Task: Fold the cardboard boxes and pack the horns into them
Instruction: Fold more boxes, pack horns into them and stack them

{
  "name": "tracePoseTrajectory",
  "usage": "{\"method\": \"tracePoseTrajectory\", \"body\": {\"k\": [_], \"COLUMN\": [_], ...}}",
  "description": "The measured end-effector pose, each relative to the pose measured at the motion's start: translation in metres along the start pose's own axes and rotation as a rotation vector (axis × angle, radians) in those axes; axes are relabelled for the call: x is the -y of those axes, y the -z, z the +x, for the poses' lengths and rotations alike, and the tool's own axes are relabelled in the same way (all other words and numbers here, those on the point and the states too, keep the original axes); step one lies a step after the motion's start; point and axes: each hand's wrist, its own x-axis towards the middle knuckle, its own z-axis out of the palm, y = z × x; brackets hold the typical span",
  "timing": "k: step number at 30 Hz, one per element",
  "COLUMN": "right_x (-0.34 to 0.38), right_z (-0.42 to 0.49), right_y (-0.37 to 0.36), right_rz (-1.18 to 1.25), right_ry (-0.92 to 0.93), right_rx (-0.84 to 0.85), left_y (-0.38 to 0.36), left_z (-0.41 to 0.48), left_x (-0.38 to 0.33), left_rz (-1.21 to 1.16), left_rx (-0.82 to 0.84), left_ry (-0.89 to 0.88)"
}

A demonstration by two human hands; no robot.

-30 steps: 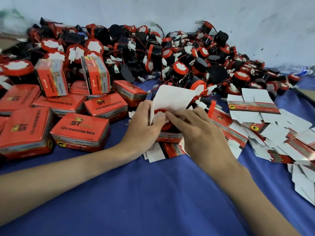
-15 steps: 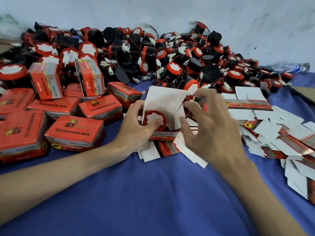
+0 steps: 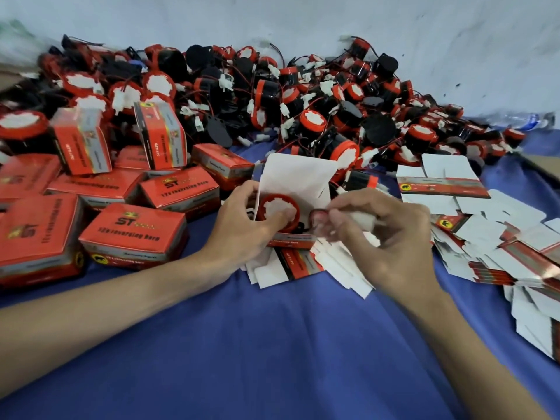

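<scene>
horn (image 3: 277, 211), small, rigid and likely light, sits in the open box (image 3: 298, 177) mid-bench, left hand (image 3: 242, 228) fingers curled round its rim, right hand (image 3: 391, 234) fingers pinching its thin, floppy lead and white plug (image 3: 362, 220).

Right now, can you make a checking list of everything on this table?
Surface: blue cloth covering the table.
Job's things: open red cardboard box, white flap up, red round horn inside; pile of loose red-and-black horns; closed red boxes at left; flat unfolded boxes at right.
Clutter: nothing seen.
Grippers: left hand holds box and horn; right hand pinches the horn's white plug.
Cables: thin red and black wires across the pile.
Surroundings: pale wall behind.
</scene>
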Motion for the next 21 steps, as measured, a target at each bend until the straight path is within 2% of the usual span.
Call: {"method": "tracePoseTrajectory", "body": {"k": [1, 3, 7, 11, 14, 17, 21], "right_x": [-0.001, -0.002, -0.005, 0.004, 0.012, 0.018, 0.020], "right_z": [0.000, -0.002, -0.005, -0.004, -0.003, -0.001, -0.003], "right_y": [-0.004, -0.014, -0.027, -0.035, -0.035, -0.034, -0.033], "right_rz": [0.055, -0.011, -0.393, -0.712, -0.755, -0.737, -0.732], "right_ry": [-0.014, 0.013, 0.114, 0.175, 0.180, 0.110, 0.039], "right_rx": [-0.016, -0.040, -0.096, -0.071, -0.031, 0.005, 0.055], "left_y": [0.000, 0.001, -0.002, -0.003, -0.003, -0.003, -0.004], "left_z": [0.000, 0.001, -0.004, -0.009, -0.010, -0.012, -0.012], "left_x": [0.000, 0.002, 0.001, -0.001, -0.002, -0.004, -0.005], "left_rz": [0.006, 0.005, 0.053, 0.145, 0.201, 0.281, 0.318], "left_rx": [0.006, 0.023, 0.034, 0.048, 0.063, 0.071, 0.072], "left_ry": [-0.009, -0.033, -0.162, -0.351, -0.459, -0.546, -0.561]}}
